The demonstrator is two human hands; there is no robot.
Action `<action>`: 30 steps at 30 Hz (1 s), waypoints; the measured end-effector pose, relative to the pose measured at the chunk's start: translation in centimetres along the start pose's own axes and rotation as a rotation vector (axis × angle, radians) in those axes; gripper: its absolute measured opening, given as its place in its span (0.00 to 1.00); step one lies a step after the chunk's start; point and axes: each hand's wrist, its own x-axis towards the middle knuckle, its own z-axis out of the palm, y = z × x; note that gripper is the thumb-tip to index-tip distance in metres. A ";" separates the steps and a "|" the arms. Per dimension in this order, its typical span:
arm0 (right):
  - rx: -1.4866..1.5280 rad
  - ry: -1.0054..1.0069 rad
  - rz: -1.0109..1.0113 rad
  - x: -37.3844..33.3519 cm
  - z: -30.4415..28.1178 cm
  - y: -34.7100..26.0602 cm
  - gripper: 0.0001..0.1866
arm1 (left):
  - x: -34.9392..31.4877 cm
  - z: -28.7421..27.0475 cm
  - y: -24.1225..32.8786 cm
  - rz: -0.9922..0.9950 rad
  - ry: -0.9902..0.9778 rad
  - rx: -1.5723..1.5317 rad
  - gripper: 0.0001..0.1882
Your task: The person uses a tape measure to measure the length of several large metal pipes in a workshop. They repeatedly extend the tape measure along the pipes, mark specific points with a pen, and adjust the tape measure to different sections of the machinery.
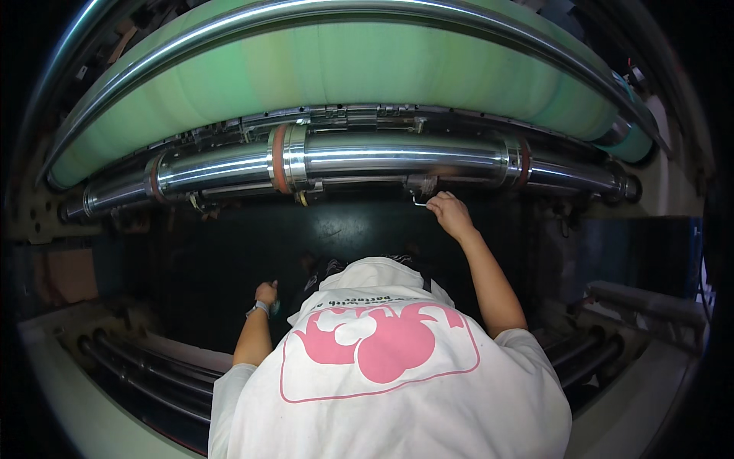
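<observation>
Below a green roller (329,69), the right hand (453,214) pinches its grip around a bent rod (420,204) beside a steel roller's (397,157) lower edge; the left hand's (266,292) grip is unclear.

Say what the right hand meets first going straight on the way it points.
Right hand: probably the small dark metal block at the lower edge of the long polished steel roller; depth is unclear.

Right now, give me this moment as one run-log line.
Right hand: fingers on bent metal rod by steel roller | Left hand: off roller, grip unclear | Green cylinder: beyond steel roller
</observation>
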 end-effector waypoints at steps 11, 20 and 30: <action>-0.184 0.046 0.000 2.0 0.0 0.0 0.10 | 2.0 -1.5 3.9 0.101 -0.060 -0.108 0.21; -0.308 0.108 0.094 1.9 -0.2 -0.5 0.16 | 3.1 -4.6 6.7 0.205 -0.098 -0.026 0.20; -0.312 0.171 0.085 1.9 -0.1 -0.3 0.16 | 2.7 -6.4 5.3 0.100 -0.144 0.092 0.20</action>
